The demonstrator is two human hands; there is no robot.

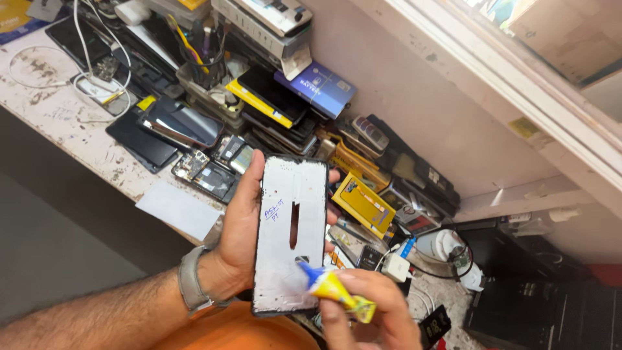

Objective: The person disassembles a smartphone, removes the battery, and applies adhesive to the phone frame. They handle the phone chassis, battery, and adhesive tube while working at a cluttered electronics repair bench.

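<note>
My left hand (238, 228) holds a phone screen panel (289, 233) upright, its white back side facing me with a narrow slot down the middle and some blue handwriting. My right hand (372, 310) pinches a small yellow glue tube (335, 290) with a blue nozzle. The nozzle tip touches the lower part of the panel's back. A grey watch band sits on my left wrist.
The worn white workbench (58, 116) is heaped with phones, dark screens (181, 123), circuit boards, a yellow battery pack (364, 202), a blue box (317, 87), a pen holder (206, 61), cables and a white charger (395, 266). A wall rises behind.
</note>
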